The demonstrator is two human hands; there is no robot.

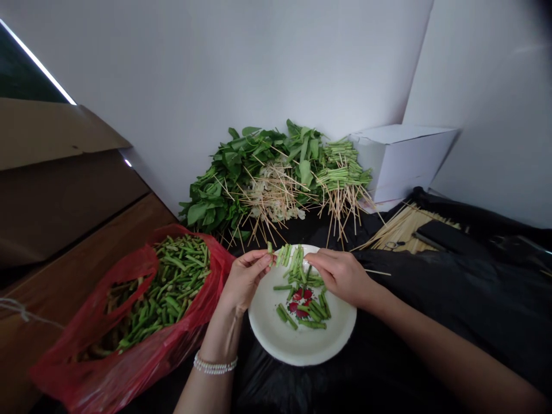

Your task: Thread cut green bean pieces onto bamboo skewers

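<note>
My left hand [245, 279] pinches a short cut green bean [269, 248] at the rim of a round white plate [276, 330]. My right hand [340, 276] reaches in from the other side, its fingertips at an upright cluster of bean pieces [294, 263]. Whether those fingers grip anything is hidden. More cut beans [302, 315] lie loose on the plate around a red pattern. A pearl bracelet [215, 363] circles my left wrist. Just left of that hand, a red plastic bag [116, 339] holds a heap of cut green beans [172, 287].
Behind the plate lie skewered leafy greens [228, 178] and skewered bean bundles [345, 178]. Loose bamboo skewers [405, 230] and a white cardboard box [401, 161] stand at back right. Black plastic sheeting [431, 322] covers the surface. A wooden board [86, 253] runs along the left.
</note>
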